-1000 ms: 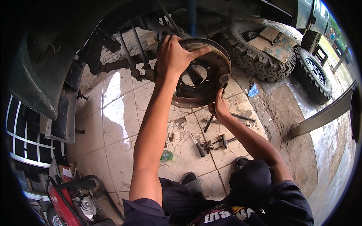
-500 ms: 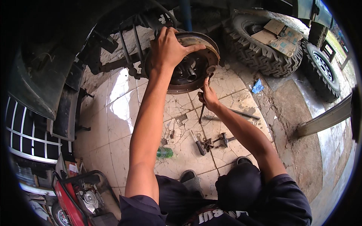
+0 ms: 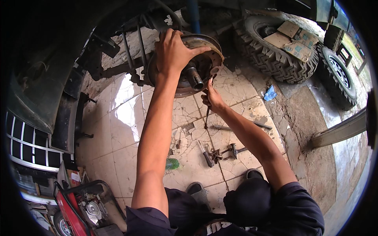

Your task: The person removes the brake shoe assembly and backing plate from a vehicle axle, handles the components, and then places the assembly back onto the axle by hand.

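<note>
A rusty brake drum [image 3: 215,58] stands upright beneath the vehicle, with a dark hub tube [image 3: 193,78] sticking out through its middle. My left hand [image 3: 173,53] grips the drum from above, its fingers over the top and its thumb stretched along the rim. Low on the right side, my right hand [image 3: 214,98] is closed around a long ring-ended wrench-like tool [image 3: 207,116]. The ring end lies close against the drum's lower right rim; whether it touches cannot be made out. My hand hides the middle of the tool.
Loose hand tools, including a screwdriver [image 3: 206,155] and a hammer [image 3: 235,150], lie on cracked tiles near my feet. A metal bar [image 3: 262,125] and green bottle [image 3: 172,163] are there too. A big tyre [image 3: 271,65] bearing cardboard lies right; a red-framed machine [image 3: 76,212] stands left.
The drum and both hands have shifted slightly left in view. More of the hub tube now shows out from the drum's face. Both hands keep their grips.
</note>
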`<state>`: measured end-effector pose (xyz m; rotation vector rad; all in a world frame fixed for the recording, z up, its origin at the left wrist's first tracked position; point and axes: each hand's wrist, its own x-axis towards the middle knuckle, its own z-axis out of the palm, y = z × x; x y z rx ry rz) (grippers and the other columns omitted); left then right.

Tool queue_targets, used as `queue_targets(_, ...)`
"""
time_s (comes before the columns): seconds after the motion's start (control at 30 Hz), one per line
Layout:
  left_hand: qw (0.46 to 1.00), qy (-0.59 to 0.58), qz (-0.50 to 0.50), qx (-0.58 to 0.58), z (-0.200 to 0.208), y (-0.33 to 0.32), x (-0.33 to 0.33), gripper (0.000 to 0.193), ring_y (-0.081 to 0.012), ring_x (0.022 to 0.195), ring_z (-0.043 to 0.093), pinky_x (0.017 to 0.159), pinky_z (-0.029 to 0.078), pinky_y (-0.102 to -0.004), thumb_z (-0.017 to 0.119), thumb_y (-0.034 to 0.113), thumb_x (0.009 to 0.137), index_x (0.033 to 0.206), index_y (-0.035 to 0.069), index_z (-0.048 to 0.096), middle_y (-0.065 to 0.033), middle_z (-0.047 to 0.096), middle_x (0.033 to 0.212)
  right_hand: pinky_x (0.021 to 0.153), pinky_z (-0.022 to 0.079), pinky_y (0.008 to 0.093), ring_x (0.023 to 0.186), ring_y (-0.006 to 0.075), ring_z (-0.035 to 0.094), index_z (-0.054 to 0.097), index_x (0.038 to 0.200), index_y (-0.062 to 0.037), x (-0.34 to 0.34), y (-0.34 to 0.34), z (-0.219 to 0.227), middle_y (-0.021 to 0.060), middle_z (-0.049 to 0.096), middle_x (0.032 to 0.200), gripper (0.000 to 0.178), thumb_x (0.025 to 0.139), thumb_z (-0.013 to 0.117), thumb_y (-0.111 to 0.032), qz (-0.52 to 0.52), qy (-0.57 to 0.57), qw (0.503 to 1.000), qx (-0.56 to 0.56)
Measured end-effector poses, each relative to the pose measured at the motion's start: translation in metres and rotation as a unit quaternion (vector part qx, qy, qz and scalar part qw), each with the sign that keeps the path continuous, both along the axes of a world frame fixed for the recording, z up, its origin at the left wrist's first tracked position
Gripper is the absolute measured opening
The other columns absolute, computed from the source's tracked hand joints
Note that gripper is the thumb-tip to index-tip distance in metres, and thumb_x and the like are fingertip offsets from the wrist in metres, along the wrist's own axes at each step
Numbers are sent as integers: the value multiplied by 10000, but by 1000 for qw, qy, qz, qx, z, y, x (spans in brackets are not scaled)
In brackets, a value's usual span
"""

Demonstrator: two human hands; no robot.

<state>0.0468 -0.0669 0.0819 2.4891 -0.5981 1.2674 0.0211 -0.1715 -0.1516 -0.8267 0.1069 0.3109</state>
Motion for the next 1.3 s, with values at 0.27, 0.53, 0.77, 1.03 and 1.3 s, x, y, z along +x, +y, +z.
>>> queue_targets(0.27,1000,-5,20,24,-16,0,8,936,-282,997,609,828,492,-430,729,788,509,968,-26,684,-100,614,972,428,250,248,491,62,332,531,1077,-6,2,-9,0,35,618,846,706,888,524,-686,2,49,991,-127)
queue_targets(0.53,998,9,39,43,-22,-9,5,876,-282,992,604,871,476,-436,778,731,524,996,0,685,-89,618,998,660,481,373,732,262,609,593,970,36,-15,-84,36,151,650,889,531,829,761,-447,-273,-221,784,-512)
queue_targets(0.77,999,-5,13,44,-24,-5,8,822,-264,1041,590,881,450,-447,785,694,561,1016,16,685,-73,616,1042,930,488,441,1161,389,567,445,1328,-1,26,-96,154,240,589,1221,751,765,803,-344,-184,-506,560,-630)
queue_targets(1.03,988,-94,-114,-35,-10,34,8,463,-279,1030,612,899,430,-416,721,482,822,1026,69,674,-81,645,1071,799,528,463,950,393,662,507,1228,-4,49,-105,188,230,671,1003,661,815,734,-467,-24,-465,516,-719)
queue_targets(1.3,778,62,-3,-625,-146,93,-47,441,-128,655,496,626,417,-270,464,418,1026,853,20,544,-24,549,739,686,560,472,822,400,677,502,1221,-64,42,-80,185,184,650,1062,683,823,645,-600,-138,-519,477,-695)
